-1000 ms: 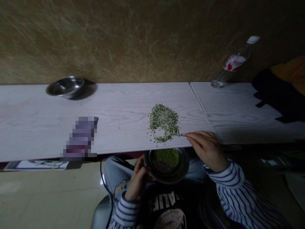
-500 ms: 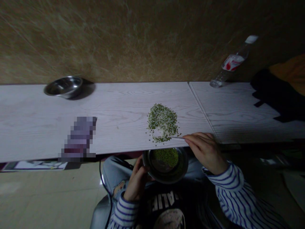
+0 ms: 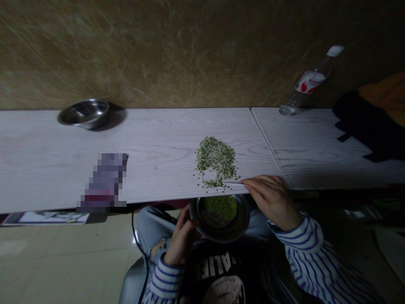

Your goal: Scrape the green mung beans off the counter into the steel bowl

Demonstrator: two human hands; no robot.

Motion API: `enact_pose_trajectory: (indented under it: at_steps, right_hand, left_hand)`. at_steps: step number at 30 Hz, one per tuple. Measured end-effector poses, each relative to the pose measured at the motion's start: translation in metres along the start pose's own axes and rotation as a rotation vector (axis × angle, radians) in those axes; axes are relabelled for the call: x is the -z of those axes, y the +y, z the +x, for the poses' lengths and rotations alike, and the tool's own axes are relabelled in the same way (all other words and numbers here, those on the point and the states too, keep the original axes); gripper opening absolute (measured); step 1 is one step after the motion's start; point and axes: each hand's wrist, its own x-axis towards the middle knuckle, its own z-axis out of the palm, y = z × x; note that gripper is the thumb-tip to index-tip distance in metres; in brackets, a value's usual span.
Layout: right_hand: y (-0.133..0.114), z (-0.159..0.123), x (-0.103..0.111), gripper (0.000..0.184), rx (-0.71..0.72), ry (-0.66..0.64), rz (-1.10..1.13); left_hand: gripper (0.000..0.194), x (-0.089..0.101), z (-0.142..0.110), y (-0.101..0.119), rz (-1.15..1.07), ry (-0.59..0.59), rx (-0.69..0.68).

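Note:
A loose pile of small green beans (image 3: pixel 211 153), which look like mung beans, lies mixed with white grains (image 3: pixel 218 162) near the table's front edge. My right hand (image 3: pixel 268 198) rests at that edge, closed on a thin pale stick (image 3: pixel 233 183) whose tip touches the pile's near side. Whether it is a single stick or tweezers, I cannot tell. Below the edge, my left hand (image 3: pixel 183 236) grips the left rim of a metal bowl (image 3: pixel 202 226) held over my lap. More green beans (image 3: pixel 223 207) lie inside this bowl.
An empty-looking second metal bowl (image 3: pixel 91 120) stands at the back left by the wall. A blurred-out flat object (image 3: pixel 106 179) lies at front left. A clear plastic bottle (image 3: pixel 305 86) stands at the back right, with a dark and orange bundle (image 3: pixel 363 114) beyond it.
The stick's tip has shifted slightly left along the near side of the pile, with my right hand following. My left hand and the bowl stay in place.

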Motion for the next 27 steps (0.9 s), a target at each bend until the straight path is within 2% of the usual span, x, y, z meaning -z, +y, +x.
enact_pose_trajectory:
  at_steps: [10,27]
  right_hand:
    - [0.001,-0.0056,0.0036,0.014,0.018,0.028,0.005]
    - [0.0022,-0.0008,0.0013,0.014,0.016,0.016,0.006]
  left_hand:
    - [0.052,0.0022,0.0014,0.0017,0.008,-0.057,0.017]
    - [0.051,0.0032,0.0029,0.0006,0.025,-0.05,0.017]
